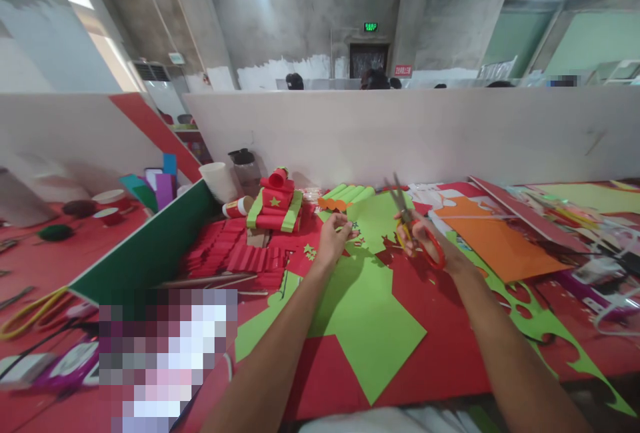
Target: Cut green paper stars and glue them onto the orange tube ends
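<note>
The right hand point(424, 236) is closed around the handles of a pair of scissors point(404, 210), its fingers at the yellow and red loops. The blades rise tilted toward the far left; they are blurred, so how far apart they stand is hard to tell. The left hand point(334, 238) is to the left of the scissors, well apart from them, with its fingers bent and the fingertips near one another, leaving only a narrow space. Small cut pieces point(358, 241) lie about its fingertips, but whether it pinches one cannot be told.

Both hands are above the middle of the red table point(450, 353), where light green paper point(373, 333) spreads from the near side to beyond the hands. Just left of the left hand lies a group of little yellow-green stars point(309, 251). Farther left stands a red and green paper model point(274, 203) with a star on its front, with folded red paper point(255, 260) near it. Green paper rolls point(350, 194) lie at the far side, and an orange sheet point(505, 240) lies to the right.
</note>
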{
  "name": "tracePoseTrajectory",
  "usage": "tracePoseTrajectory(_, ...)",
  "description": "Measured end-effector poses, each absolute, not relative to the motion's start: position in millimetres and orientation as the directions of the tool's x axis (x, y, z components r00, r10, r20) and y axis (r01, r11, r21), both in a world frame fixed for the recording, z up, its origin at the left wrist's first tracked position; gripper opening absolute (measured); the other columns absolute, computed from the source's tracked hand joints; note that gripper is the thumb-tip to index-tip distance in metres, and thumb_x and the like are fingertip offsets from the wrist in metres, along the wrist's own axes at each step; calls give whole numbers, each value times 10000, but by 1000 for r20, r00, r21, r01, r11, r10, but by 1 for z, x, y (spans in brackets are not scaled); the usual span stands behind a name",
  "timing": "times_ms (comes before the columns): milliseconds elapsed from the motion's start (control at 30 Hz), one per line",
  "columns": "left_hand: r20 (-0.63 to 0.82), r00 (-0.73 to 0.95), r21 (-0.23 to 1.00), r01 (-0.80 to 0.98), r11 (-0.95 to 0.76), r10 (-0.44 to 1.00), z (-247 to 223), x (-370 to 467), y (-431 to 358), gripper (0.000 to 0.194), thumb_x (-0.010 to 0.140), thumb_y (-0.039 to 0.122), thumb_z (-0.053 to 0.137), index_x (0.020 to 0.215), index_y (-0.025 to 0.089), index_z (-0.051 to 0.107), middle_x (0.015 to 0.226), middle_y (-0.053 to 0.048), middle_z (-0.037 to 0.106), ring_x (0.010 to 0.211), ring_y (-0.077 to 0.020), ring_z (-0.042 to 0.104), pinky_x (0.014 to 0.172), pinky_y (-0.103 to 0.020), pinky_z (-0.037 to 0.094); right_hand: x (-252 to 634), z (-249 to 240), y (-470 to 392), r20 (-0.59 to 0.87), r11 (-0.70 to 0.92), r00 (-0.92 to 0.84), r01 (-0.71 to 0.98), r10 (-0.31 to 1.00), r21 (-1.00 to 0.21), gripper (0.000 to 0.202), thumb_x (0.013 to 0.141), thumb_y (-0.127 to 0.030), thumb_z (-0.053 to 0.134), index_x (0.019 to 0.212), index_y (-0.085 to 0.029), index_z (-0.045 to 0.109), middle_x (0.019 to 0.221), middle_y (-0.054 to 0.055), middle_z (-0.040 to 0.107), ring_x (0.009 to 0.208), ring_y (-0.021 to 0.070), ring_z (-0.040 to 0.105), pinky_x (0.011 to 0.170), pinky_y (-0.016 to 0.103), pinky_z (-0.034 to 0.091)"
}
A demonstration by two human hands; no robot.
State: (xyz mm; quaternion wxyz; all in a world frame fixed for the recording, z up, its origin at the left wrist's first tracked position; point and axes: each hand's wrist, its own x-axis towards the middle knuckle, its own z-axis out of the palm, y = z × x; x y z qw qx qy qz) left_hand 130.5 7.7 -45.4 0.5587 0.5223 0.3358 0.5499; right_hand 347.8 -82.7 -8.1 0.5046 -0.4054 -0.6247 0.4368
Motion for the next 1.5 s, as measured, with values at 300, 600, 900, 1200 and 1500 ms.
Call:
tracePoseTrajectory(300, 269, 111, 917, -334, -219, 957, -40, 130, 8, 279, 785, 300, 746, 876, 167, 517, 831, 15, 581, 644, -107, 685, 733, -309, 600, 337, 2, -113, -114, -3, -468, 231, 876, -973, 601, 894, -753, 402, 1193, -243, 510, 719, 4, 602, 534, 169, 613, 487, 285, 508)
tracePoseTrajectory(600, 311, 39, 916, -278, -289, 949, -33, 128, 4, 256, 755, 313, 737, 819, 181, 528, 706, 25, 597, 646, -124, 645, 629, -240, 508, 331, -1, -106, -196, -71, -411, 299, 890, -952, 529, 918, -727, 388, 1071, -237, 519, 670, -16, 616, 540, 184, 665, 463, 272, 523)
tracePoseTrajectory(900, 287, 57, 913, -318, -255, 956, -33, 135, -1, 283, 720, 330, 752, 795, 183, 522, 724, 27, 569, 692, -116, 605, 677, -258, 549, 309, -20, -94, -95, -20, -277, 262, 956, -965, 542, 918, -711, 422, 1145, -226, 503, 693, -26, 605, 492, 153, 654, 436, 246, 537)
tracePoseTrajectory(1200, 272, 62, 914, -329, -238, 960, -35, 140, 0, 289, 726, 332, 750, 806, 181, 516, 743, 30, 555, 679, -101, 584, 675, -246, 550, 297, -33, -84, 17, 83, -232, 277, 972, -957, 540, 910, -714, 430, 1120, -223, 514, 688, -23, 604, 479, 154, 649, 389, 224, 506)
tracePoseTrajectory(1500, 284, 78, 916, -317, -246, 956, -36, 140, -2, 290, 740, 345, 749, 819, 182, 524, 757, 20, 567, 714, -116, 596, 699, -261, 557, 292, -30, -85, 51, 121, -217, 324, 975, -938, 510, 911, -687, 458, 1117, -222, 499, 676, -37, 586, 451, 136, 624, 386, 214, 498)
